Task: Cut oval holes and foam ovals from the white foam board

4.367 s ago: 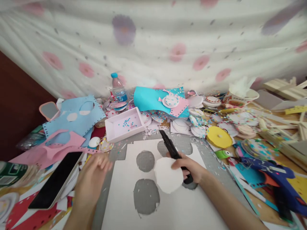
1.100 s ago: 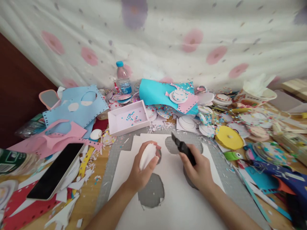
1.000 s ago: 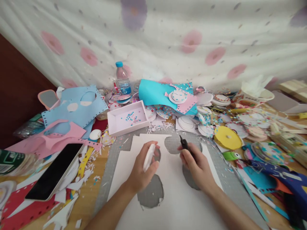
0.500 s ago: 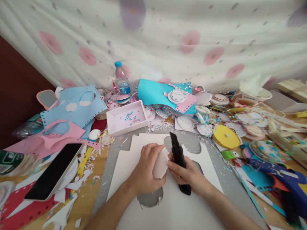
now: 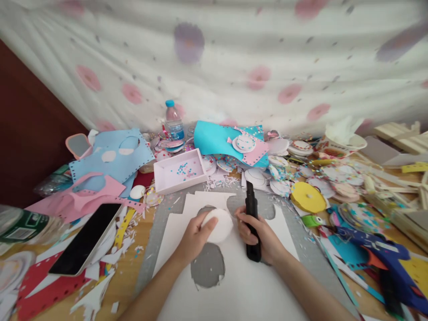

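Between the thumb and fingers of my left hand (image 5: pixel 195 238) is a round white disc (image 5: pixel 220 226), its face turned up toward me. My right hand (image 5: pixel 259 232) is wrapped round a black utility knife (image 5: pixel 251 209), which points away from me, apart from the disc. Whether its blade is out I cannot make out. Below both hands lies a white sheet (image 5: pixel 234 290) with round holes cut in it. Through one ragged hole near my left wrist the grey cutting mat (image 5: pixel 207 265) shows.
Behind the sheet stands a shallow white box (image 5: pixel 179 171) with blue and pink dots inside. A phone (image 5: pixel 86 238) lies at left. At right are a yellow disc (image 5: pixel 307 197) and a blue glue gun (image 5: pixel 377 245). A water bottle (image 5: pixel 174 122) stands at the back.
My left hand has turned the white disc from edge-on to face-up and drawn away from my right hand. The right hand, still holding the knife, has moved slightly right. The view has shifted a little.
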A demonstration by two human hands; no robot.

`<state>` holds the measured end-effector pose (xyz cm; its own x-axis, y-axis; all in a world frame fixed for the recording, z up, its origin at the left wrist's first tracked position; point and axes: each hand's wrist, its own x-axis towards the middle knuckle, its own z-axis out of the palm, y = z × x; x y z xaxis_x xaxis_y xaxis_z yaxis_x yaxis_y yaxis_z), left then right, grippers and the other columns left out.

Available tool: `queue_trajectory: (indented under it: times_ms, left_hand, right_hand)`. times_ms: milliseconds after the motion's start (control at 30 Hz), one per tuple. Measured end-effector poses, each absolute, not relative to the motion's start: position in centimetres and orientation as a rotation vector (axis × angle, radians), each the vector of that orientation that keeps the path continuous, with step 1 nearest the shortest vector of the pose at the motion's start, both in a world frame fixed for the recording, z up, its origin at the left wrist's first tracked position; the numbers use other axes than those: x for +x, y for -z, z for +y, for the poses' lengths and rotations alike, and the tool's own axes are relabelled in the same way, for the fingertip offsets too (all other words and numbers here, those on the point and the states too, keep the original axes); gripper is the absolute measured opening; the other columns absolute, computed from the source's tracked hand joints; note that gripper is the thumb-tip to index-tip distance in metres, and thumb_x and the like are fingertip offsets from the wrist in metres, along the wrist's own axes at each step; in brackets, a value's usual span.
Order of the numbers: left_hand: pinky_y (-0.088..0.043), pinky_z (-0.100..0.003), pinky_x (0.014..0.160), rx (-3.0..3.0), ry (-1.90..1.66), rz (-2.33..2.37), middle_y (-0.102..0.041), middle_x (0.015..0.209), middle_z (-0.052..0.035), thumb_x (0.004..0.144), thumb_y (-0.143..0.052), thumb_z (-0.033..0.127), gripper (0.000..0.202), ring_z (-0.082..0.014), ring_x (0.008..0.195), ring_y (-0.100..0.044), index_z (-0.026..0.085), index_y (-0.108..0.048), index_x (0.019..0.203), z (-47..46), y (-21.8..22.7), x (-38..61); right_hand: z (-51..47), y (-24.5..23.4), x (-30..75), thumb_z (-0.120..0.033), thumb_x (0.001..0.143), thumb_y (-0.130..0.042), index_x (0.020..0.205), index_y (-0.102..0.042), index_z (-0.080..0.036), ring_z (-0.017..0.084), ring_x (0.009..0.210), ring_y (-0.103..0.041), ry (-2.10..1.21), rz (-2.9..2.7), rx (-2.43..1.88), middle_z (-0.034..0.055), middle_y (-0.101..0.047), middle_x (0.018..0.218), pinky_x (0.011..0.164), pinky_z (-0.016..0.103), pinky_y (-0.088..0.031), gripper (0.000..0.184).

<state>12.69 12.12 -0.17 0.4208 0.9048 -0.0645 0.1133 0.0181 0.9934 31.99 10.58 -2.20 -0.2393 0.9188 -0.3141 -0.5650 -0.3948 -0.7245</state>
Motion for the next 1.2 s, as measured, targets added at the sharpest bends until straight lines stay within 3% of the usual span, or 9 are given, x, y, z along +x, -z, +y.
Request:
queue_trajectory:
  times_ms: [133,233,367,467,533,700,767,933,1200]
  left_hand:
    - [-0.051,-0.028,0.071,1.379,-0.772,1.045,-0.070,0.103,-0.0047,0.088,-0.058,0.044,0.033,-0.0203,0.085,-0.065,0.022,-0.065,0.112,10.1,-1.2,12.3]
    - [-0.046,-0.027,0.060,1.480,-0.665,1.070,-0.070,0.081,-0.0042,0.095,-0.041,0.049,0.042,-0.0186,0.070,-0.063,0.018,-0.069,0.100,8.0,-1.7,12.3]
    - [-0.047,-0.029,0.072,1.647,-0.591,1.007,-0.073,0.089,-0.0049,0.097,-0.037,0.046,0.045,-0.0208,0.084,-0.065,0.019,-0.073,0.094,6.4,-1.7,12.9]
    - [-0.046,-0.034,0.090,1.963,-0.568,0.956,-0.071,0.108,-0.0041,0.094,-0.050,0.041,0.031,-0.0224,0.100,-0.063,0.026,-0.067,0.114,7.1,-2.2,12.9]
    - [-0.042,-0.040,0.099,2.256,-0.626,1.080,-0.065,0.119,-0.0069,0.093,-0.052,0.037,0.036,-0.0240,0.112,-0.057,0.026,-0.057,0.127,7.7,-2.7,12.7]
    - [-0.049,-0.052,0.088,2.443,-0.606,1.400,-0.062,0.109,-0.0136,0.090,-0.054,0.035,0.037,-0.0305,0.102,-0.058,0.017,-0.056,0.122,5.1,-2.7,14.0]
    - [-0.050,-0.054,0.090,2.539,-0.453,1.330,-0.060,0.120,-0.0156,0.084,-0.063,0.042,0.049,-0.0335,0.109,-0.057,0.017,-0.056,0.125,2.9,-1.7,15.4]
    - [-0.035,-0.047,0.113,2.771,-0.309,0.958,-0.038,0.151,-0.0133,0.095,-0.046,0.027,0.043,-0.0282,0.142,-0.030,0.016,-0.045,0.137,0.5,0.8,17.1]
    - [-0.038,-0.038,0.113,2.786,-0.383,0.592,-0.061,0.132,-0.0084,0.087,-0.042,0.004,0.037,-0.0193,0.131,-0.048,0.015,-0.056,0.120,2.2,0.1,12.6]
  right_hand:
    - [10.7,2.1,32.0,-0.033,0.082,-0.067,0.084,-0.054,-0.019,0.002,0.034,-0.020,-1.819,-0.601,-0.860,-0.0112,-0.042,0.047,0.033,0.016,-0.015,0.019]
    - [10.5,2.1,32.1,-0.030,0.082,-0.068,0.083,-0.053,-0.019,0.002,0.033,-0.019,-1.832,-0.605,-0.837,-0.0117,-0.042,0.046,0.032,0.015,-0.014,0.018]
    - [10.5,2.3,32.3,-0.028,0.080,-0.069,0.083,-0.053,-0.019,0.002,0.033,-0.020,-1.835,-0.606,-0.810,-0.0119,-0.043,0.046,0.032,0.014,-0.015,0.019]
    - [10.6,2.4,32.6,-0.029,0.076,-0.072,0.080,-0.053,-0.019,0.002,0.032,-0.020,-1.856,-0.610,-0.797,-0.0115,-0.043,0.045,0.031,0.014,-0.016,0.021]
    - [10.7,2.4,32.8,-0.029,0.074,-0.073,0.078,-0.054,-0.019,0.002,0.032,-0.020,-1.871,-0.610,-0.786,-0.0115,-0.042,0.044,0.030,0.014,-0.016,0.022]
    - [10.8,2.4,33.0,-0.029,0.072,-0.071,0.075,-0.056,-0.017,0.002,0.032,-0.020,-1.891,-0.598,-0.753,-0.0109,-0.041,0.043,0.030,0.014,-0.016,0.019]
    - [10.8,2.4,33.0,-0.029,0.072,-0.071,0.075,-0.057,-0.016,0.001,0.032,-0.020,-1.903,-0.595,-0.747,-0.0106,-0.042,0.043,0.030,0.013,-0.016,0.019]
    - [10.9,2.4,33.5,-0.029,0.073,-0.069,0.076,-0.057,-0.016,0.002,0.032,-0.021,-1.923,-0.614,-0.742,-0.0101,-0.043,0.045,0.030,0.014,-0.017,0.018]
    - [11.2,2.0,34.0,-0.036,0.076,-0.063,0.084,-0.054,-0.019,0.003,0.033,-0.017,-1.902,-0.630,-0.721,-0.0106,-0.041,0.048,0.032,0.015,-0.015,0.021]
